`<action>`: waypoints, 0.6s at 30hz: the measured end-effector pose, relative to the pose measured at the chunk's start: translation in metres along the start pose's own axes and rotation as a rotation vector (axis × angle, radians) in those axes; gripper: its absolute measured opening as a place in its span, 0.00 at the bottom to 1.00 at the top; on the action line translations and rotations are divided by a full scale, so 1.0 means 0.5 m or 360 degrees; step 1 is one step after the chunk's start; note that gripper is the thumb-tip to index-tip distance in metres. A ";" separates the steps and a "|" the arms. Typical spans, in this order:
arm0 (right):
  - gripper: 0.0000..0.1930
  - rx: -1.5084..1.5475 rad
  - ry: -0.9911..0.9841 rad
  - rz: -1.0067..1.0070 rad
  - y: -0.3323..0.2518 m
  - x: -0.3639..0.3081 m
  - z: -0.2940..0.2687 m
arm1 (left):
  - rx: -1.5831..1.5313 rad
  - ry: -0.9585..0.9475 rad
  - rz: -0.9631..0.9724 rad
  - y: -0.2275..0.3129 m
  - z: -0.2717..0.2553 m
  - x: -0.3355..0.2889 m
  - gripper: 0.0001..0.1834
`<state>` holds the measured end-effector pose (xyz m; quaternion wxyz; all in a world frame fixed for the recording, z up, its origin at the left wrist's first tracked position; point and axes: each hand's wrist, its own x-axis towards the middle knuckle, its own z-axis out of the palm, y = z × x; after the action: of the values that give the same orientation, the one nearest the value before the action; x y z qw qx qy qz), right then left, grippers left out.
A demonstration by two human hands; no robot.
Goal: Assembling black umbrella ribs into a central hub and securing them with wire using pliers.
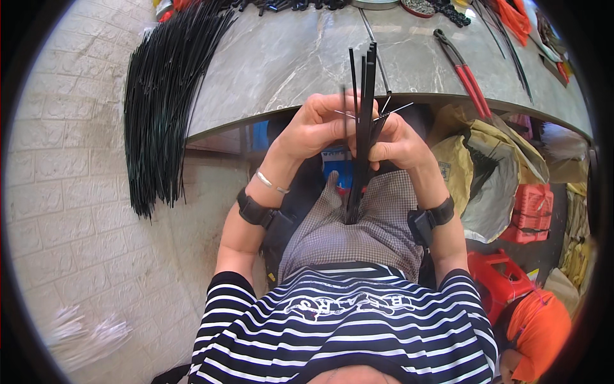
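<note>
A bundle of slim black rods [362,153] stands upright in front of me, its lower ends against my checked trousers. My right hand [398,142] is closed around the bundle below its upper ends. My left hand [318,127] is on the other side, fingers pinched at one black rod that looks smeared by motion. Thin pale wire-like pieces [401,107] cross near the fingertips of both hands. Where the fingers overlap the rods, the exact grip is hidden.
The grey marble-look table [281,70] has its curved edge just beyond my hands. Long black strands [169,109] hang over its left end. Red-handled cutters [465,77] lie at the right. Below are an open sack [476,205] and a red plastic stool [495,278].
</note>
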<state>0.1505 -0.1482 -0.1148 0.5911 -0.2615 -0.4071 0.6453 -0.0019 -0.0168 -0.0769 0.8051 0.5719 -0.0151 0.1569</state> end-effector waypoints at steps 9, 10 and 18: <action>0.12 -0.0207 0.0483 -0.0083 -0.013 -0.022 0.001 | -0.0006 0.0577 0.0045 -0.023 0.052 -0.008 0.29; 0.12 -0.0210 0.0478 -0.0088 -0.014 -0.023 0.004 | -0.0047 0.0592 0.0076 -0.004 0.065 -0.017 0.29; 0.13 -0.0560 0.0667 -0.0148 -0.028 -0.015 0.114 | 0.0639 0.0894 0.0370 0.045 0.097 -0.043 0.15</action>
<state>0.1131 -0.1682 -0.0738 0.6370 -0.4690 -0.3933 0.4687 -0.0209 -0.0602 -0.0440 0.6263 0.6476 0.1727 0.3982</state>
